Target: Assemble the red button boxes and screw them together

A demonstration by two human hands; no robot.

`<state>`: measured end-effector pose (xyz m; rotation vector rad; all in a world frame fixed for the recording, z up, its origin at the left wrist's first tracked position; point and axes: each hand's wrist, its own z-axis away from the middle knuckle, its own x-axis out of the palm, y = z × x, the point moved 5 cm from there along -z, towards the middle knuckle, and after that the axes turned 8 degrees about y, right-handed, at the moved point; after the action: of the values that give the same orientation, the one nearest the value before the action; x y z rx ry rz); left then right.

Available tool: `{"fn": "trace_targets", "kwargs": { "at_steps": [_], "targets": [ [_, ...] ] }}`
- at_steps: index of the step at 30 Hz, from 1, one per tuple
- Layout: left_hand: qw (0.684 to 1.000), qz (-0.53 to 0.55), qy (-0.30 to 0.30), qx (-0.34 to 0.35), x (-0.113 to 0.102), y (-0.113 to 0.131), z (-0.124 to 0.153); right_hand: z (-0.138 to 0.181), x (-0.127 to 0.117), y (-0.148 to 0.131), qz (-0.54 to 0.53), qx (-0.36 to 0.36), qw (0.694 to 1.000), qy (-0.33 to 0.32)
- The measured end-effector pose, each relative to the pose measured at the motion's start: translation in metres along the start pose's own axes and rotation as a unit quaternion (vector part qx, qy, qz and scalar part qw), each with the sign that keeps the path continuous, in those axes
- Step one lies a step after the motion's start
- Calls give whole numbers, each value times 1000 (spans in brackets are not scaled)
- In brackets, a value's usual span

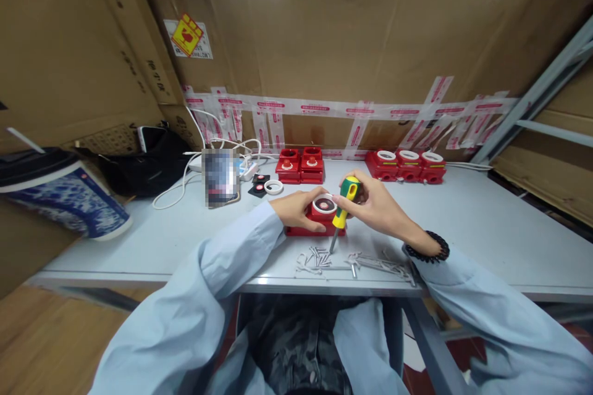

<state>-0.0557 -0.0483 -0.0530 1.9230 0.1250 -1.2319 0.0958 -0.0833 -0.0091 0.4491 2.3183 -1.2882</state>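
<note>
My left hand (300, 208) is wrapped round the left side of a red housing (315, 228) at the front of the table. A white ring (323, 196) with a dark disc inside lies on top of the housing. Closed in my right hand (370, 200) is a green and yellow screwdriver (341, 213), its shaft slanting down to the left. The screwdriver's tip is close to a loose pile of screws (319, 256) near the table's edge; contact I cannot tell. Fingers of my right hand are beside the white ring.
Long metal rods or bolts (382, 264) lie right of the screws. Behind stand two red units (300, 166) and three ring-topped red housings (407, 166). A loose white ring (273, 187), a phone (221, 176), cables, a black bag (148, 166) and a large cup (65, 197) occupy the left.
</note>
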Motion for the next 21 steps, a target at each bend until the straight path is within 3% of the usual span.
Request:
{"fn": "trace_targets", "kwargs": {
  "at_steps": [12, 21],
  "targets": [
    [1000, 10, 0, -11, 1, -3, -1, -4, -26, -24, -36, -4, 998, 58],
    [1000, 14, -5, -19, 0, -2, 0, -6, -61, -27, -66, -13, 983, 173]
  ]
}}
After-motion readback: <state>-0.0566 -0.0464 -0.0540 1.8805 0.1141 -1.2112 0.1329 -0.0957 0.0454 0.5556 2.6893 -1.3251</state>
